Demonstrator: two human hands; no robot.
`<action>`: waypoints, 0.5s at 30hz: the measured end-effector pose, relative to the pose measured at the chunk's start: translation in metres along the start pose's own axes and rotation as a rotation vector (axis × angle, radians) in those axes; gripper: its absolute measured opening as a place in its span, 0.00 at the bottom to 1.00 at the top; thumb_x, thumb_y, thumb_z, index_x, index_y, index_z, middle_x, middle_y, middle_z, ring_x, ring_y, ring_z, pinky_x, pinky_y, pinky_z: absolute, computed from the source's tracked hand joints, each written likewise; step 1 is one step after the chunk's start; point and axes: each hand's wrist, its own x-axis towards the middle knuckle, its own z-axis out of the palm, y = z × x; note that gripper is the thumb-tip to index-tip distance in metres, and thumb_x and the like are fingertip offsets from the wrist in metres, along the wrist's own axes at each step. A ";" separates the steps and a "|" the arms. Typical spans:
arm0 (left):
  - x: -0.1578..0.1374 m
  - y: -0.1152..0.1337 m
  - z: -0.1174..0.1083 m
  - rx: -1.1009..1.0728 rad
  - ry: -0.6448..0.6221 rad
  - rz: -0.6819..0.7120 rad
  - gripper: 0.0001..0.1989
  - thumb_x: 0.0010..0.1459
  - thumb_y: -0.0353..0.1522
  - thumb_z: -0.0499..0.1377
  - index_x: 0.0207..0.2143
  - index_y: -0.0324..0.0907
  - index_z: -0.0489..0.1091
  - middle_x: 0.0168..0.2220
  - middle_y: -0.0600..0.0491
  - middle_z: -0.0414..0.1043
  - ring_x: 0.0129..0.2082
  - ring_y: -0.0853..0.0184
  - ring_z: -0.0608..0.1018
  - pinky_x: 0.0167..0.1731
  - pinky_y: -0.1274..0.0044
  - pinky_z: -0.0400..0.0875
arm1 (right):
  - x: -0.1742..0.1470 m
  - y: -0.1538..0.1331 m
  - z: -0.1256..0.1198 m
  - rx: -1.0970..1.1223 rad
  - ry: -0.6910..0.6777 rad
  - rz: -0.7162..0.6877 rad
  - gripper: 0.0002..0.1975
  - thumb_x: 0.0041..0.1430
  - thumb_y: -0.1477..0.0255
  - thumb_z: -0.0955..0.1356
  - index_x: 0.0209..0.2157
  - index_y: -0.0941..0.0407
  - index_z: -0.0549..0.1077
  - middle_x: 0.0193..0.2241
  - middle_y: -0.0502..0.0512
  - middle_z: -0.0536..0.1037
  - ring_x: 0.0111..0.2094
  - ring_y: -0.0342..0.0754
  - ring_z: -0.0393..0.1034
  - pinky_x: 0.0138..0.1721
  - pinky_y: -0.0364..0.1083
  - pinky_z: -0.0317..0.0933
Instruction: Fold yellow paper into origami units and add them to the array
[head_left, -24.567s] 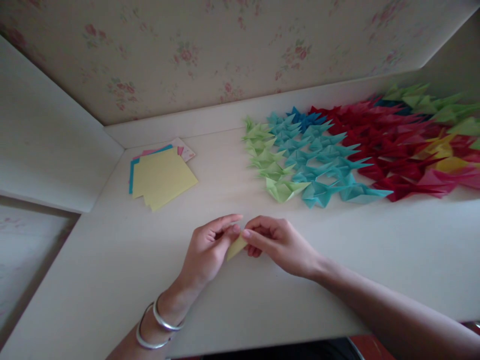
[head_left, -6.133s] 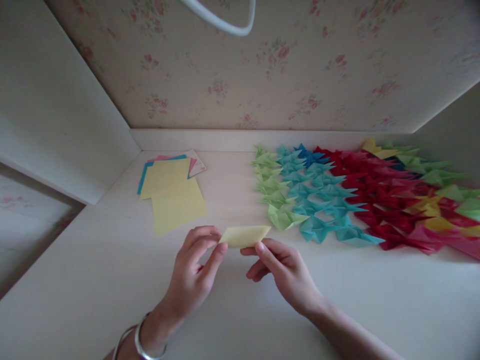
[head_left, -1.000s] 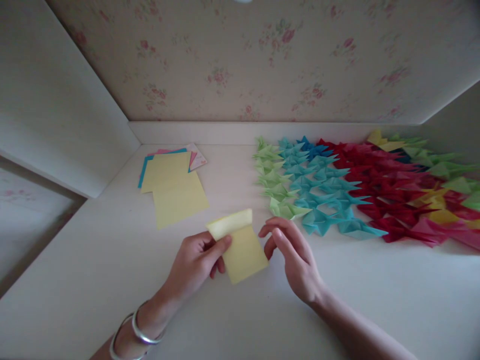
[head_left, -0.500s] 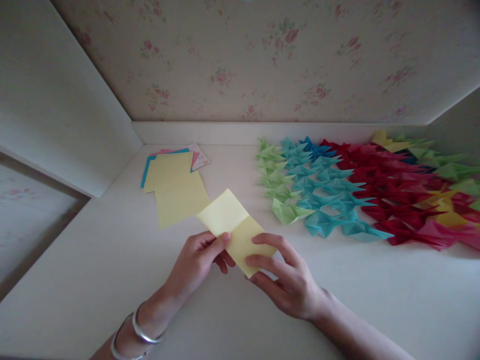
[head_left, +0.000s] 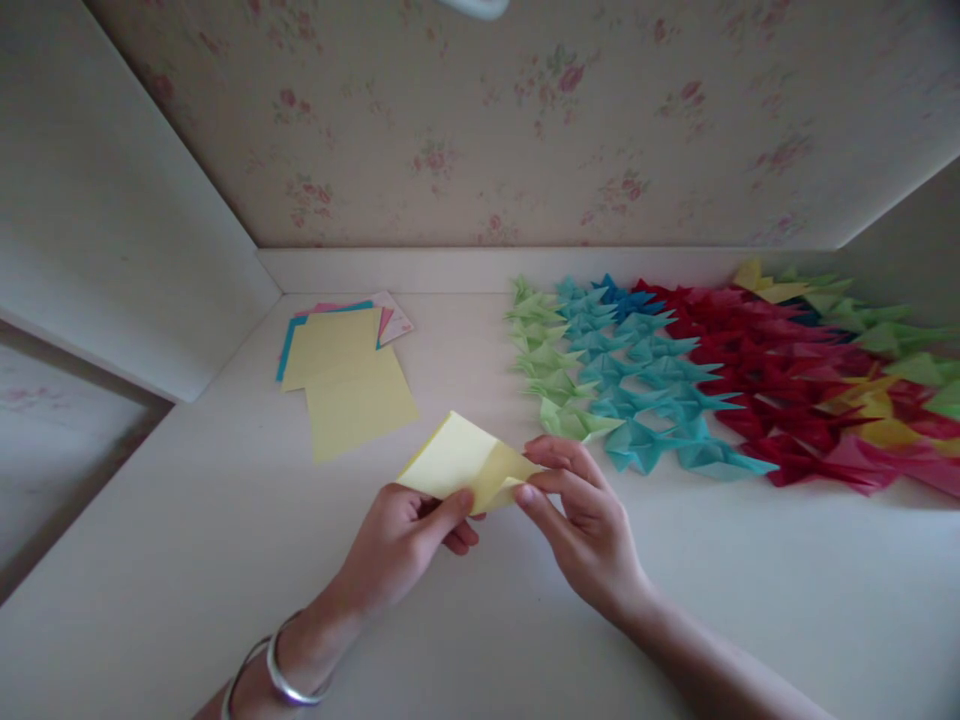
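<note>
R hand [head_left: 589,520] has moved off the flat of a creased pale-yellow paper piece [head_left: 454,455] to pinch its curled right corner, L hand [head_left: 409,540] gripping near edge, thumb on top, over smooth white tabletop [head_left: 480,640], btwn flat yellow paper sheets [head_left: 364,400] & pointed light-green folded-paper models [head_left: 574,418].

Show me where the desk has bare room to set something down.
The desk is bare between the paper sheets and the light green folded figures, left of the left forearm, and either side of the right forearm. Crowded: the back right, packed with red figures and teal figures, and the middle, where the left hand and right hand hold yellow paper.
</note>
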 end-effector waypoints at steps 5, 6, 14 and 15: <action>-0.003 0.001 0.003 -0.194 0.085 0.166 0.11 0.62 0.35 0.61 0.44 0.43 0.64 0.31 0.55 0.78 0.28 0.67 0.81 0.29 0.77 0.78 | 0.004 -0.001 0.001 0.051 0.054 0.153 0.07 0.61 0.71 0.70 0.28 0.53 0.76 0.39 0.57 0.72 0.48 0.51 0.67 0.42 0.46 0.64; -0.004 -0.001 0.004 -0.223 0.123 0.220 0.13 0.62 0.34 0.61 0.45 0.46 0.60 0.33 0.56 0.78 0.28 0.67 0.82 0.30 0.76 0.78 | 0.004 -0.001 0.001 0.066 0.061 0.175 0.07 0.61 0.70 0.70 0.28 0.54 0.76 0.39 0.57 0.72 0.49 0.51 0.67 0.42 0.45 0.64; -0.004 -0.007 0.003 0.247 0.105 0.373 0.07 0.62 0.34 0.61 0.40 0.42 0.75 0.31 0.52 0.79 0.29 0.68 0.81 0.29 0.81 0.75 | 0.000 -0.004 0.003 0.127 0.051 0.247 0.06 0.61 0.69 0.71 0.29 0.53 0.78 0.44 0.57 0.75 0.48 0.51 0.70 0.45 0.45 0.64; -0.003 -0.006 0.002 0.252 0.111 0.373 0.07 0.62 0.34 0.61 0.40 0.42 0.76 0.30 0.52 0.80 0.28 0.68 0.81 0.30 0.81 0.75 | 0.000 -0.004 0.003 0.140 0.051 0.253 0.06 0.61 0.69 0.71 0.29 0.53 0.79 0.44 0.57 0.75 0.48 0.51 0.70 0.45 0.45 0.65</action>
